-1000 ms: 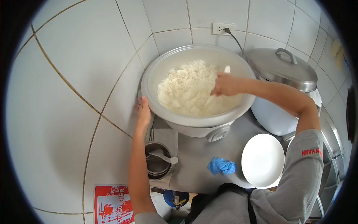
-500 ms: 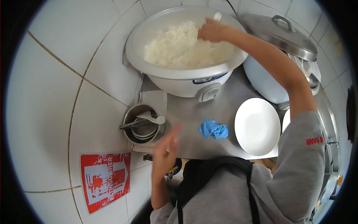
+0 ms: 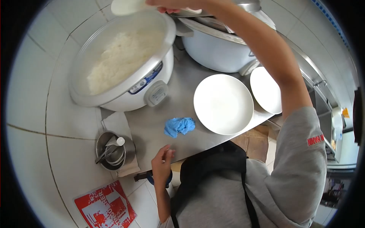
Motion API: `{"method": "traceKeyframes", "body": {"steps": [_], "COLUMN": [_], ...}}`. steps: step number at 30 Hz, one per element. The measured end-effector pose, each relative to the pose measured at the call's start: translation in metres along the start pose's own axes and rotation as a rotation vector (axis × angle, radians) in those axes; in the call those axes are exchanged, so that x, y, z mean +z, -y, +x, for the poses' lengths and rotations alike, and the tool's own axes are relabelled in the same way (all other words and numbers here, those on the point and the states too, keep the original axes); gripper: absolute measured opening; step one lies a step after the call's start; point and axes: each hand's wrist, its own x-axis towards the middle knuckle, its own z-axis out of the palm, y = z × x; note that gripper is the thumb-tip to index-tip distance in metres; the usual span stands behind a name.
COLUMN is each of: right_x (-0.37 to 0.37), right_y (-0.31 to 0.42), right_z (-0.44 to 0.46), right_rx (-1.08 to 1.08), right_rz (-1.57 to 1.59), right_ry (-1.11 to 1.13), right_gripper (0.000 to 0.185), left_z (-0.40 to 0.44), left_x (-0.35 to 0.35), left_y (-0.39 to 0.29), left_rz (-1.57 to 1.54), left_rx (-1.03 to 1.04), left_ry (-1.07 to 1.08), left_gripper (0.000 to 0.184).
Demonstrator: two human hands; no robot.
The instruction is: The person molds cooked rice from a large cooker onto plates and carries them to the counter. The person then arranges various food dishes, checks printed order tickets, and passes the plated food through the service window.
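Observation:
At the top of the view my right hand (image 3: 171, 4) is closed on a white rice paddle (image 3: 129, 6), held above the far rim of the open cooker. Cooked rice (image 3: 119, 59) fills much of the white rice cooker (image 3: 157, 93). My left hand (image 3: 163, 161) hangs just off the counter's front edge, fingers loosely curled, and holds nothing that I can see. Beyond it lies a crumpled blue cloth (image 3: 179, 126). A white plate (image 3: 223, 104) rests to the right of the cloth, with a second plate (image 3: 265, 90) beside it.
Behind the plates stands a second, pale blue cooker (image 3: 216, 53). At the counter's left edge a metal pot (image 3: 129, 150) holds utensils, next to a folded cloth (image 3: 117, 123). A red and white sign (image 3: 104, 207) is on the tiled wall.
The view has swung to the right. My right hand has lifted the paddle out of the rice. My left hand has left the cooker's rim and come back to the counter's front edge.

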Motion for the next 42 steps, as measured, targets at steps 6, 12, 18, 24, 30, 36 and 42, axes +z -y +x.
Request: {"method": "traceKeyframes", "body": {"steps": [6, 12, 18, 24, 30, 36, 42], "right_x": [-0.081, -0.075, -0.041, -0.003, 0.035, 0.227, 0.36], "right_y": [-0.001, -0.066, -0.07, -0.039, 0.004, 0.133, 0.207], "right_z": [-0.149, -0.303, -0.305, -0.259, -0.214, -0.109, -0.069], "right_rx": [0.244, 0.598, 0.583, 0.456, 0.373, -0.114, -0.101], "right_rz": [0.431, 0.404, 0.531, 0.576, 0.576, 0.704, 0.523], "right_ry": [0.082, -0.092, 0.277, 0.429, 0.604, 0.431, 0.19], "right_gripper": [0.024, 0.047, 0.04, 0.032, 0.036, 0.041, 0.031], "left_z": [0.015, 0.014, -0.005, 0.01, 0.037, 0.032, 0.031], "left_x": [0.043, 0.037, -0.018, -0.158, -0.192, -0.164, -0.161], "left_y": [0.002, -0.018, -0.035, 0.0, 0.042, 0.031, 0.036], "left_rz": [-0.074, -0.021, 0.063, 0.921, 0.879, 0.798, 0.769], "left_rx": [0.025, 0.038, 0.074, -0.469, -0.562, -0.261, -0.178], "left_ry": [0.116, -0.091, -0.657, -0.836, -0.578, -0.838, -0.907], "left_gripper": [0.023, 0.02, 0.022, 0.033, 0.034, 0.026, 0.021]}}
